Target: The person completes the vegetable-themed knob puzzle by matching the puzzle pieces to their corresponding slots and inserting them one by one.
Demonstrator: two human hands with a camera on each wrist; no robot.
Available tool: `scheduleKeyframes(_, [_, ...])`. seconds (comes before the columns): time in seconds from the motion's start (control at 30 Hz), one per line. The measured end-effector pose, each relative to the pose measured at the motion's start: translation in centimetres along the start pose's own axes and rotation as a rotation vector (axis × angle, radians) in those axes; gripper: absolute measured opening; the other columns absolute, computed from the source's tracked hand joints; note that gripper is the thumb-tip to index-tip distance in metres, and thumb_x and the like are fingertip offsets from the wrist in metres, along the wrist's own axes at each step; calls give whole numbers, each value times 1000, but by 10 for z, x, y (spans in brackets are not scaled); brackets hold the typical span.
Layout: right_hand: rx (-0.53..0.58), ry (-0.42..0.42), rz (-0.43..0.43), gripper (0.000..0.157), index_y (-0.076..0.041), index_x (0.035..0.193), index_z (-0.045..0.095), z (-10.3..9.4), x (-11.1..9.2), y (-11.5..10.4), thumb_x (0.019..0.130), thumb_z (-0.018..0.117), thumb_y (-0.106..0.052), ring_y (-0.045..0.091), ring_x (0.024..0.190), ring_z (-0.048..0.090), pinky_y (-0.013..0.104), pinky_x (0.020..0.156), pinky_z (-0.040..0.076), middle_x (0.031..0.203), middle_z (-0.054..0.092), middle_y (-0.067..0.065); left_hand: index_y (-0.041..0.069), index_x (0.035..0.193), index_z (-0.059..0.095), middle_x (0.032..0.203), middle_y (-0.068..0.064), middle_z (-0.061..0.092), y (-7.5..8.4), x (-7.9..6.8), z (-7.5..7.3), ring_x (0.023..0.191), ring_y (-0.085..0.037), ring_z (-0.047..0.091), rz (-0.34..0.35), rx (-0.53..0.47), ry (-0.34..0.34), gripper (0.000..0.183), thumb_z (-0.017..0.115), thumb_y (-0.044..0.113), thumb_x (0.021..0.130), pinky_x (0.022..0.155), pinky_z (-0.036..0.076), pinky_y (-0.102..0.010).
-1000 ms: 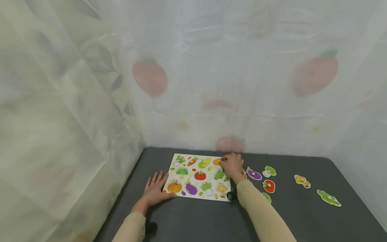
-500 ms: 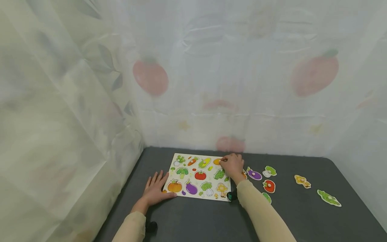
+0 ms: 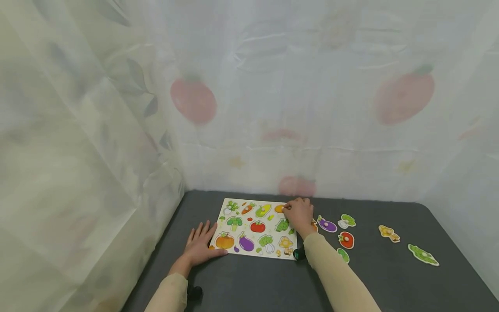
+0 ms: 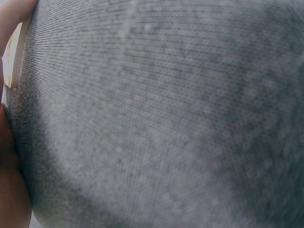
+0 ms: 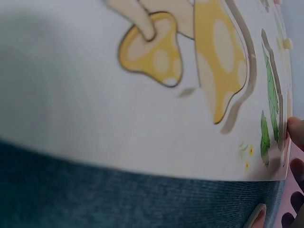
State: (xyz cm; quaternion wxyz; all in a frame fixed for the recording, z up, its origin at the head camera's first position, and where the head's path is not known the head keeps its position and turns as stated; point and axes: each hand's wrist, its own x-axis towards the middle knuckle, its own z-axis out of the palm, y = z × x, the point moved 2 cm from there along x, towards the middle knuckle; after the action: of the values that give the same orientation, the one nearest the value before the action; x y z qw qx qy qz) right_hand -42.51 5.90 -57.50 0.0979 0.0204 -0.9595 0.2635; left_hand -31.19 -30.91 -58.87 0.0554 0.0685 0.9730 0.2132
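A white vegetable puzzle board (image 3: pixel 245 229) lies flat on the dark table. Near its far right corner my right hand (image 3: pixel 300 215) pinches an orange puzzle piece (image 3: pixel 279 209), which the fingertips partly cover. My left hand (image 3: pixel 200 247) rests with spread, straight fingers along the board's left edge, its thumb on the near left corner. Knobbed radish (image 3: pixel 230 208), carrot (image 3: pixel 247 209) and corn (image 3: pixel 263 210) pieces sit in the board's far row. The right wrist view shows the board's mushroom picture (image 5: pixel 221 61) close up, with my fingertips (image 5: pixel 297 130) at the right edge.
Right of the board lie loose eggplant (image 3: pixel 327 224), bok choy (image 3: pixel 346 221), tomato (image 3: pixel 346 239) and green (image 3: pixel 344 255) pieces. Farther right are a mushroom piece (image 3: pixel 389 233) and a pea pod (image 3: pixel 423 255). My right wrist partly hides an orange piece (image 3: pixel 314 225). A printed curtain (image 3: pixel 331 173) hangs behind.
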Motion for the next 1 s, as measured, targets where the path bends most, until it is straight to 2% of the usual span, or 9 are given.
scheduleKeyframes(0.17, [-43, -14, -48, 24, -16, 107, 82, -1, -3, 2, 94, 74, -35, 38, 117, 46, 55, 98, 37, 116, 64, 12, 12, 164, 27, 169, -20, 16, -2, -1, 4, 154, -45, 7, 7, -14, 12, 117, 73, 75, 76, 121, 0, -63])
scheduleKeyframes(0.27, [-58, -39, -83, 31, -17, 118, 79, -4, -5, 3, 96, 70, -37, 39, 122, 44, 56, 99, 37, 124, 63, 13, 10, 163, 29, 168, -22, 18, -6, 0, 6, 154, -46, 8, 27, -35, 42, 117, 74, 74, 75, 120, 0, -64])
scheduleKeyframes(0.37, [-8, -50, -102, 36, -17, 128, 74, -14, -7, 7, 98, 68, -35, 41, 127, 42, 59, 103, 34, 130, 61, 15, 11, 164, 27, 168, -21, 16, -8, 2, 7, 154, -45, 6, 28, -25, 39, 118, 72, 76, 76, 120, -1, -63])
scheduleKeyframes(0.5, [50, -31, -136, 36, -18, 131, 73, -36, -10, 19, 98, 68, -33, 43, 127, 44, 63, 103, 34, 133, 61, 16, 13, 164, 25, 169, -20, 14, -7, 4, 6, 155, -45, 4, 23, -9, 18, 118, 72, 76, 77, 121, -2, -63])
scheduleKeyframes(0.67, [101, -10, -163, 36, -14, 131, 72, -71, -17, 33, 99, 70, -30, 46, 128, 43, 67, 104, 32, 136, 59, 19, 11, 164, 26, 168, -22, 16, -8, 6, 9, 154, -46, 6, 50, -30, 47, 119, 70, 78, 76, 120, -2, -64])
scheduleKeyframes(0.87, [131, 23, -190, 35, -10, 130, 72, -104, -33, 47, 99, 69, -26, 47, 129, 43, 70, 107, 27, 133, 62, 20, 16, 165, 23, 170, -16, 12, -12, 5, 13, 156, -41, 2, 27, -18, 25, 122, 67, 83, 74, 121, -6, -59])
scheduleKeyframes(1.0, [150, 44, -216, 34, -9, 128, 73, -121, -47, 57, 98, 70, -24, 48, 128, 43, 72, 105, 28, 131, 64, 20, 14, 165, 24, 169, -19, 14, -14, 3, 11, 155, -43, 3, 37, -39, 41, 122, 68, 82, 74, 121, -6, -61])
